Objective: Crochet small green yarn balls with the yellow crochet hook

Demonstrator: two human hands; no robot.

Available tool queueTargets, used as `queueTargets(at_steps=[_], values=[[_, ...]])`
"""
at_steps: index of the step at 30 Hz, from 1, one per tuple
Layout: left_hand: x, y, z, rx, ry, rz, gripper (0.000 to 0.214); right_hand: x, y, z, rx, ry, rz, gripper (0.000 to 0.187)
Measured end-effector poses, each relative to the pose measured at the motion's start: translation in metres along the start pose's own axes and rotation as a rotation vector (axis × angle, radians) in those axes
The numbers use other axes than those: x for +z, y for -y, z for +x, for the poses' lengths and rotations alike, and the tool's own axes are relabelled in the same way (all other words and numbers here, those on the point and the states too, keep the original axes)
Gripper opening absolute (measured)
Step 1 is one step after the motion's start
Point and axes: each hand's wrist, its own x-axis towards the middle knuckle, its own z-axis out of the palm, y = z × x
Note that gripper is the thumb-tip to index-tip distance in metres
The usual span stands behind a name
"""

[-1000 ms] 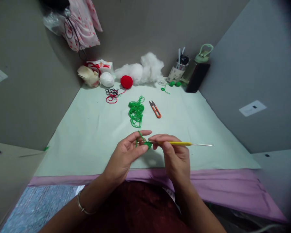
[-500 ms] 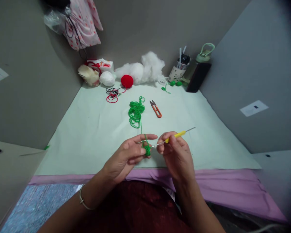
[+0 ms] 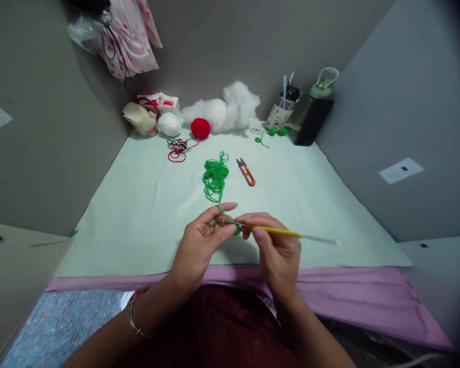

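Observation:
Between thumb and fingers, my left hand (image 3: 203, 236) pinches a small green crochet piece (image 3: 237, 230), mostly hidden by the thumb. Green yarn runs over its raised index finger and back to a loose heap of green yarn (image 3: 215, 177) on the table. My right hand (image 3: 278, 250) grips a crochet hook (image 3: 279, 231) by its yellow handle. The hook lies nearly level, its thin metal tip passing over my left thumb by the yarn strand. Both hands are close together, and the hook's rear end is blurred.
Orange thread snips (image 3: 248, 174) lie right of the green heap. Along the back stand a red yarn ball (image 3: 200, 129), a white yarn ball (image 3: 169, 124), white stuffing (image 3: 230, 110), a pen cup (image 3: 281, 112) and a dark phone-like slab (image 3: 314, 122). Grey panels enclose the table.
The hook has swung level and its tip has moved left, past the crochet piece. My left hand has turned, so the thumb covers more of the piece, and my right hand has come closer.

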Motion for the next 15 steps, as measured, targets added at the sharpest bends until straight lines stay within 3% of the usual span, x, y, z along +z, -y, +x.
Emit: queueTargets(at_steps=[2, 4, 7, 9, 11, 13, 15], values=[[0.0003, -0.0015, 0.0009, -0.042, -0.035, -0.08, 0.042, 0.0, 0.0027, -0.002, -0.19, 0.008, -0.255, 0.029], [0.0, -0.0049, 0.0017, -0.173, 0.003, -0.164, 0.042, -0.001, 0.0051, -0.0022, -0.303, 0.008, -0.368, 0.035], [-0.0012, -0.0098, 0.0029, -0.289, 0.052, -0.229, 0.036, -0.0027, 0.0079, 0.0027, -0.178, -0.051, -0.186, 0.028], [-0.0002, -0.0102, 0.0031, -0.194, 0.001, -0.194, 0.037, -0.0019, 0.0082, 0.0062, -0.021, -0.093, -0.013, 0.024], [0.0029, -0.008, 0.0025, -0.068, -0.059, -0.13, 0.043, 0.0007, 0.0066, 0.0064, 0.038, -0.083, 0.028, 0.023], [0.0064, -0.0053, 0.0013, -0.04, -0.063, -0.12, 0.05, 0.0038, 0.0035, 0.0029, -0.064, -0.051, -0.11, 0.024], [0.0079, -0.0045, 0.0006, -0.139, 0.001, -0.175, 0.051, 0.0052, 0.0008, -0.0013, -0.23, -0.049, -0.268, 0.036]])
